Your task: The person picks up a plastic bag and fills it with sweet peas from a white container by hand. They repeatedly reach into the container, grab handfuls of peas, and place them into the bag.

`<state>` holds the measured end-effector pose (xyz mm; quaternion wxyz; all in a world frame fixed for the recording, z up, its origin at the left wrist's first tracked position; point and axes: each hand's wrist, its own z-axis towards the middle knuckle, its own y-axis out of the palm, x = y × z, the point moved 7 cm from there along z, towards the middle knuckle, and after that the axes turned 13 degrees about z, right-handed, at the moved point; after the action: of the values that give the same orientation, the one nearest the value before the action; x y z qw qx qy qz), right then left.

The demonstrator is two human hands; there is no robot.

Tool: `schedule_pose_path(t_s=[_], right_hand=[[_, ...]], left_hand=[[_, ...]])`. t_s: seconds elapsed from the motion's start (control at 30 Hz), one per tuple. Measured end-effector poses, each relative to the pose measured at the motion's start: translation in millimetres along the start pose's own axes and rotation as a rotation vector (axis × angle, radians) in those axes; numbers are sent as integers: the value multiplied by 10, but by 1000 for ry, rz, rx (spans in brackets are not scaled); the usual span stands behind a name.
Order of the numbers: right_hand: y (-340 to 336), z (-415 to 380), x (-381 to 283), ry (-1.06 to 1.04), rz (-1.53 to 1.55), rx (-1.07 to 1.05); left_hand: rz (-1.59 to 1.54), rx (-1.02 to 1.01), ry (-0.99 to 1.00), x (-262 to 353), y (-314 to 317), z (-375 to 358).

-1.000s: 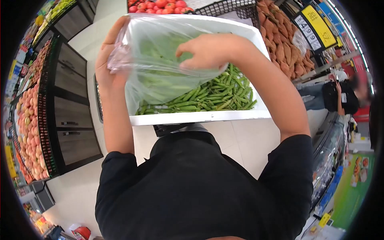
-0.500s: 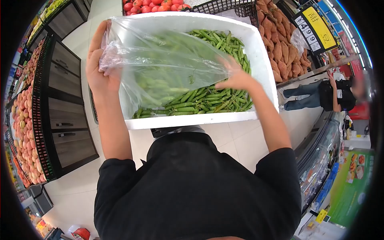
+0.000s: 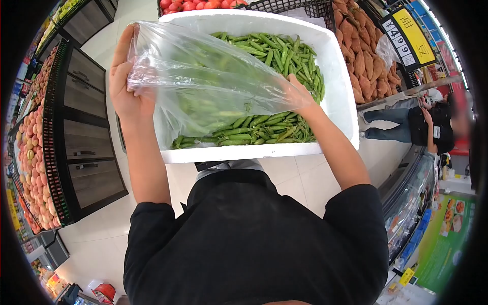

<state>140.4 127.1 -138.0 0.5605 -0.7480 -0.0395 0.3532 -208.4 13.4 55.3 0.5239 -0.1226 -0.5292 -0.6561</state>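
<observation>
A clear plastic bag [image 3: 203, 84] is stretched across a white foam box of green pea pods [image 3: 284, 56]. My left hand [image 3: 129, 84] is closed around the bag's gathered left end, above the box's left side. At the right end, my right hand [image 3: 297, 95] grips the bag over the pods, its fingers partly covered by the film. Pods show blurred through the plastic and plainly behind and in front of it. The white foam box [image 3: 338, 117] has its near rim close to my body.
Tomatoes [image 3: 203, 5] lie beyond the box, and sweet potatoes [image 3: 363, 61] at right under a yellow price sign [image 3: 409, 38]. A black crate [image 3: 290, 9] stands behind. Peaches [image 3: 33, 162] fill a left stand with cabinets [image 3: 89, 147]. Another person [image 3: 422, 124] stands at right.
My right hand has moved slightly down and right and its spread fingers have closed on the bag. The bag is drawn tighter to the right; my left hand keeps its hold.
</observation>
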Motion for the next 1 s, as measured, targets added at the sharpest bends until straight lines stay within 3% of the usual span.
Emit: schedule_pose_path(t_s=[0.1,0.17,0.27,0.37,0.6,0.77,0.87,1.0], right_hand=[[41,-37,81,149,-66,-24],[234,52,220,-15,-85,8],[292,131,527,-14,24,114],[23,-34,85,145,-61,36],[206,-14,25,92,0,127],[-53,-109,-192,294,34,92],[48,-45,-24,217,-45,91],[-178,-105,-179,265,1,125]], left_hand=[[69,26,8,17,6,-18],[15,-34,-1,-10,-13,3],[71,21,-6,14,26,-17],[39,12,-14,7,30,-19],[27,-14,0,8,21,-21],[13,-17,-13,-2,15,-19],[22,13,-13,6,27,-27],[11,1,-5,24,-1,-16]])
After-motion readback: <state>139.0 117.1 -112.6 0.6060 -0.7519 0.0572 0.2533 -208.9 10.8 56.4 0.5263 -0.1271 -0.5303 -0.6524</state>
